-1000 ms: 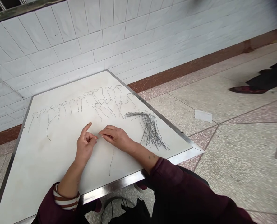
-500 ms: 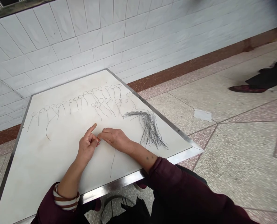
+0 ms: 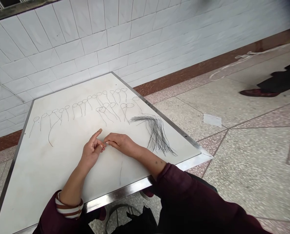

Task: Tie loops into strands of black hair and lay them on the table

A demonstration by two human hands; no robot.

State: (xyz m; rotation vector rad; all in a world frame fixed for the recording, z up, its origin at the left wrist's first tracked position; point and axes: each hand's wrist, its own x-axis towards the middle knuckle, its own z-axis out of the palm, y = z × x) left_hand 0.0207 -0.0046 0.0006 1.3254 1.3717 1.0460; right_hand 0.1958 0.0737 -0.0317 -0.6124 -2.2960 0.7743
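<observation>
Both hands rest on the white table (image 3: pixel 49 169), fingertips meeting. The left hand (image 3: pixel 92 152) has its index finger raised, and the right hand (image 3: pixel 122 144) lies flat. Together they pinch a thin wire (image 3: pixel 120 169) trailing toward the near edge. A loose bundle of wires (image 3: pixel 157 132) lies just right of them, with a row of looped wires (image 3: pixel 86 104) beyond.

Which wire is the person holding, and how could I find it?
Look at the white table by the tiled wall. In its middle the left hand and right hand pinch a single wire, its tail trailing toward the near edge. Unlike the looped wires in the far row and the loose bundle on the right, it is straight and alone.
</observation>
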